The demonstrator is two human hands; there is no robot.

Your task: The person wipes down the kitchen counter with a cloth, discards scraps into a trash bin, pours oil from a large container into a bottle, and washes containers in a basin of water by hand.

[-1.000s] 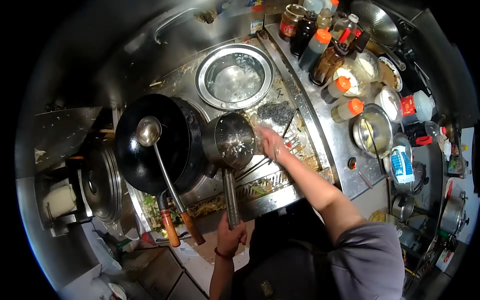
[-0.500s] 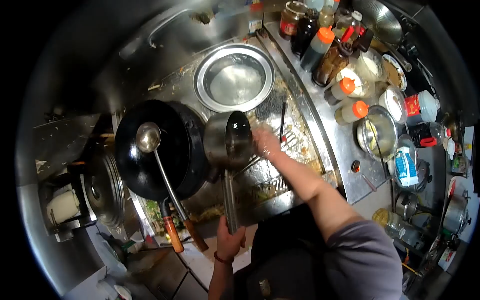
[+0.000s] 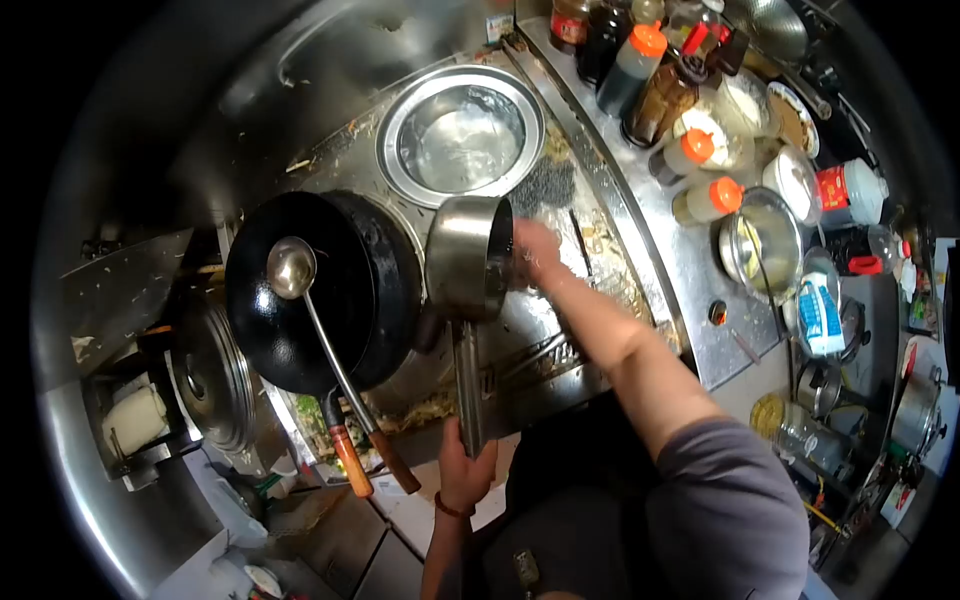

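Silver and shiny, the saucepan (image 3: 458,262) is tipped on its side between the black wok (image 3: 275,340) and the right hand (image 3: 537,252), near the round basin (image 3: 388,140). The left hand (image 3: 466,478) grips its long handle (image 3: 467,390). The right hand is blurry by the pan's mouth, and I can't tell if it grips anything.

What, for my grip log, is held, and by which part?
The left hand holds the metal pot by its handle. Whether the right hand, blurred beside the pot, holds anything cannot be told.
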